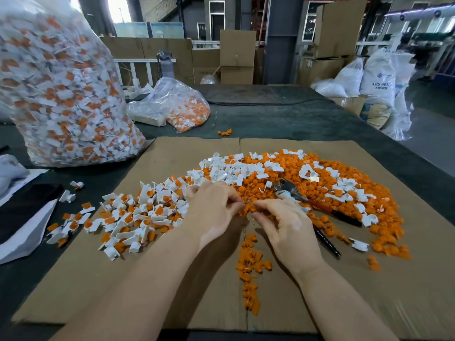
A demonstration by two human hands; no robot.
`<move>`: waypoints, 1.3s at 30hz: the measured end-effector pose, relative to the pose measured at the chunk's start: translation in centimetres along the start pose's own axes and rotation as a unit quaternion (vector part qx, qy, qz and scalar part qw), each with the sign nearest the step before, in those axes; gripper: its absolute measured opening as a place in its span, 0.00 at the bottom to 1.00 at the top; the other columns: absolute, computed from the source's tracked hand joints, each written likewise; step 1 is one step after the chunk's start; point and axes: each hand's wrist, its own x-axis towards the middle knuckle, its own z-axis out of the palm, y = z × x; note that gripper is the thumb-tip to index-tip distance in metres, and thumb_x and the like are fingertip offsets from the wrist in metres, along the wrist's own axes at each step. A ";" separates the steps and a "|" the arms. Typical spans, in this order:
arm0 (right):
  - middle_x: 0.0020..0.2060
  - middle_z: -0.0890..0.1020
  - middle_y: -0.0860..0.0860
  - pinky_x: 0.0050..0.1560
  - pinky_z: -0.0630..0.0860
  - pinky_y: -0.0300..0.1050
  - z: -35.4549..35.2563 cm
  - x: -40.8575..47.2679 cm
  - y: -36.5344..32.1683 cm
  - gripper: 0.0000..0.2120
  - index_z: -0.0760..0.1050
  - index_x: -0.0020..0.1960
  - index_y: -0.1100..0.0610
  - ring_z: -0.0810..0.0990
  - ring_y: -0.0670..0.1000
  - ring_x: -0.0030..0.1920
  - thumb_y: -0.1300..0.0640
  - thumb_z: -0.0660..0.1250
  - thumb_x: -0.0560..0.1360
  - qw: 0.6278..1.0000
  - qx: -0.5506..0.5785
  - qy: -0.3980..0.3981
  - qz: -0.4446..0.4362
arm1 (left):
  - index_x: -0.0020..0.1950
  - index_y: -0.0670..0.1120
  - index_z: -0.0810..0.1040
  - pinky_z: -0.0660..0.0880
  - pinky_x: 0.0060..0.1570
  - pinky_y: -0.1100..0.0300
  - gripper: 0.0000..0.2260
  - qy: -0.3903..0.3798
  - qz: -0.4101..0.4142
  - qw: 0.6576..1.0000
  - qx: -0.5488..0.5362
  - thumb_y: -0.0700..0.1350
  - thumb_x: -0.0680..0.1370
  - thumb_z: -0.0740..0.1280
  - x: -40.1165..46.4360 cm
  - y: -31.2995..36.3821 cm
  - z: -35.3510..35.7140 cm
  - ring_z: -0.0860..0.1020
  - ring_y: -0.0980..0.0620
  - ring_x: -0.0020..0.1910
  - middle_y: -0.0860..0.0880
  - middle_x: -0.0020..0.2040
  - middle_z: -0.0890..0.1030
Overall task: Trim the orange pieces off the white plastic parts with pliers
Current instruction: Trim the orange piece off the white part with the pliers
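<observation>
Hands meet over small orange plastic offcuts (248,210): left hand (211,212) and right hand (288,230) pinch something tiny, seemingly sorting; red-handled steel pliers (317,205) lie unused beside them.

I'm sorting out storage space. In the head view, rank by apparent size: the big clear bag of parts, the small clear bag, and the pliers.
1. Big clear bag of orange-and-white parts, though nearness inflates it.
2. Small clear bag.
3. Red-handled pliers.

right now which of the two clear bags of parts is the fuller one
The tall bag standing at the far left: it is packed nearly to its top with white-and-orange parts. The small bag behind the cardboard lies slumped, with parts only in its lower corner.
</observation>
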 end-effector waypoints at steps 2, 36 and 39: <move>0.44 0.84 0.51 0.50 0.76 0.39 -0.1 0.0 -0.1 0.10 0.81 0.52 0.61 0.80 0.47 0.46 0.61 0.71 0.71 1.000 0.010 -0.015 0.005 | 0.36 0.59 0.73 0.51 0.46 0.58 0.09 -0.005 -0.005 0.998 -0.063 0.53 0.77 0.66 -0.3 1.1 0.6 0.68 0.56 0.50 0.63 0.37 0.70; 0.40 0.82 0.48 0.44 0.77 0.35 -0.1 0.0 0.6 0.05 0.81 0.48 0.58 0.80 0.43 0.42 0.63 0.68 0.74 0.991 0.085 0.047 0.095 | 0.37 0.48 0.79 0.76 0.36 0.62 0.06 0.041 -0.153 0.921 -0.357 0.39 0.71 0.73 1.0 0.2 0.9 0.80 0.54 0.30 0.50 0.31 0.83; 0.37 0.81 0.46 0.40 0.76 0.34 -0.1 0.0 0.7 0.04 0.81 0.47 0.57 0.80 0.42 0.39 0.61 0.68 0.74 0.982 0.121 0.049 0.135 | 0.43 0.50 0.78 0.74 0.33 0.67 0.07 0.019 -0.167 0.911 -0.377 0.39 0.71 0.72 -0.5 0.9 1.8 0.82 0.58 0.31 0.52 0.32 0.83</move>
